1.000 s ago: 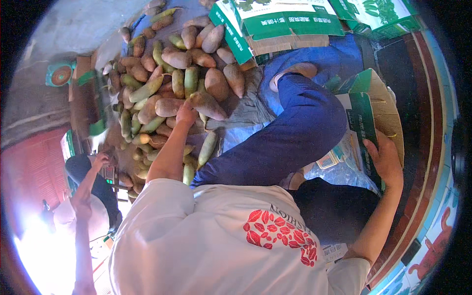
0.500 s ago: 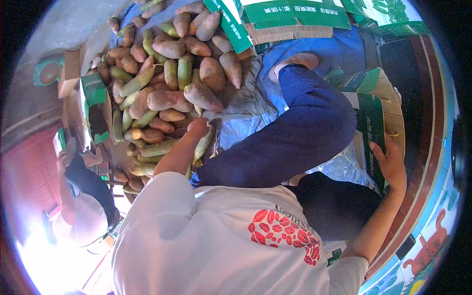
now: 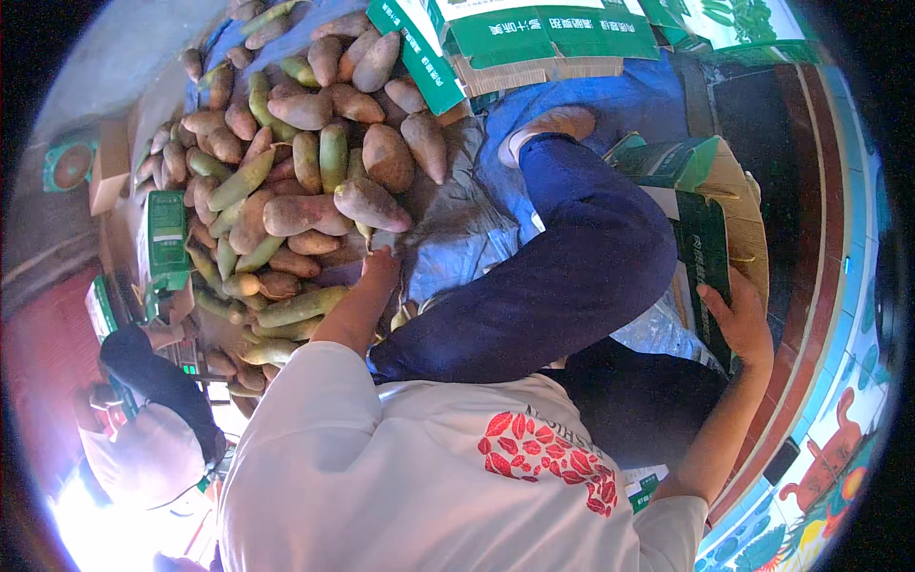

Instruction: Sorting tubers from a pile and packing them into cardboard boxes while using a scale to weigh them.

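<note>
A large heap of long radishes (image 3: 250,181), some green and some dull reddish-purple, lies ahead and to the left. My left hand (image 3: 379,267) reaches to the heap's near right edge, just below a thick reddish-purple radish (image 3: 370,205) with a thin pale tail. Its fingers look drawn together by that tail; what they hold, if anything, is hidden. Over on the right, my right hand (image 3: 745,324) grips the edge of an open green cardboard box (image 3: 701,238), thumb on one side of the panel and fingers on the other.
My bent leg (image 3: 562,257) in dark blue trousers crosses between my hands over blue sheeting (image 3: 629,100). More green-and-white cartons (image 3: 543,38) stand at the far side. Another person (image 3: 152,443) works at the left, beside a green box (image 3: 167,234). A tiled wall borders the right.
The view has shifted, moving the heap left and down in the picture. My left hand has drawn slightly nearer to me. My right hand stays on the box edge.
</note>
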A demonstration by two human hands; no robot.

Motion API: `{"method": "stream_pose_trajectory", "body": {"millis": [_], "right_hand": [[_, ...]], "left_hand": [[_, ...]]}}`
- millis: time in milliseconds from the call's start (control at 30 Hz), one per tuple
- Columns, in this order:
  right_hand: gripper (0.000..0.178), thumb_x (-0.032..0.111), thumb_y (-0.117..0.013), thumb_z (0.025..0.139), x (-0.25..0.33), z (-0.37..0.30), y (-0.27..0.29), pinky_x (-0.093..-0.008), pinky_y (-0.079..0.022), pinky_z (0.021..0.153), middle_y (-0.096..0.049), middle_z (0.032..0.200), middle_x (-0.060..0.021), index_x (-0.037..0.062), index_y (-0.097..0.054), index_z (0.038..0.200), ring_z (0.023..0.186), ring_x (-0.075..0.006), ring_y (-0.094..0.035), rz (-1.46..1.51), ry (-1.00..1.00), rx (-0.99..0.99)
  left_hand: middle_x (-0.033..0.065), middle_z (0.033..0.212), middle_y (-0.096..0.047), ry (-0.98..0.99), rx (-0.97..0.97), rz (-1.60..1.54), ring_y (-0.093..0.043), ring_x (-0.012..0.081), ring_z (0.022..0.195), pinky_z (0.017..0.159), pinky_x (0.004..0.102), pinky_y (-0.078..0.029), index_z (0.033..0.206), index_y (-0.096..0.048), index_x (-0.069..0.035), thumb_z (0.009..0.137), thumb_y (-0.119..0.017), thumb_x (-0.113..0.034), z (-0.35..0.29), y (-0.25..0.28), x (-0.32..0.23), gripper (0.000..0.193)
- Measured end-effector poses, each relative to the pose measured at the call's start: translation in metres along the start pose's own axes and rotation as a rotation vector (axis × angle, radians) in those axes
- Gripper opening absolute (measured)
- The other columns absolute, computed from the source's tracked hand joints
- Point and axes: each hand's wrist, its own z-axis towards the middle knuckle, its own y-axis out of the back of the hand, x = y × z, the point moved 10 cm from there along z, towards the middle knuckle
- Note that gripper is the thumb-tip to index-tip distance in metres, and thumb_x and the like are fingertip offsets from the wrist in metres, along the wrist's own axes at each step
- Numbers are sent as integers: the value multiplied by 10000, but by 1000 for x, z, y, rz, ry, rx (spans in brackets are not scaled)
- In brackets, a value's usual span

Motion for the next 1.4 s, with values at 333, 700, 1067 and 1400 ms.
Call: {"method": "stream_pose_trajectory", "body": {"millis": [333,700,1067,1400], "right_hand": [[510,157,-582,808,-7,0,-3,-363,-349,949,-544,1145,-228,0,-417,1265,1099,-345,-508,-29,13,-10],[509,208,-598,813,-10,-2,1,-382,-375,929,-528,1149,-250,-26,-437,1235,1100,-387,-483,-77,107,-103],[355,286,-589,834,-11,-29,59,-341,-464,772,-606,971,-200,23,-573,1072,851,-309,-597,228,278,-426],[264,244,-573,828,-46,-52,82,-380,-465,694,-613,841,-196,49,-599,1004,775,-346,-591,14,249,-716]], "left_hand": [[126,1112,-588,-170,133,-2,-592,302,992,806,423,-486,1259,-413,-157,811,-517,-202,-1,-22,-40,462],[150,1167,-538,-250,270,181,-534,316,1077,826,430,-487,1265,-408,-121,670,-692,-245,-16,-24,-39,670],[192,1015,-584,-175,50,95,-582,362,959,776,458,-487,1048,-520,-109,754,-577,-238,-3,-6,13,326],[189,937,-601,-299,-553,-512,-573,375,896,757,424,-458,1023,-497,-55,671,-728,-162,-68,218,2,434]]}}
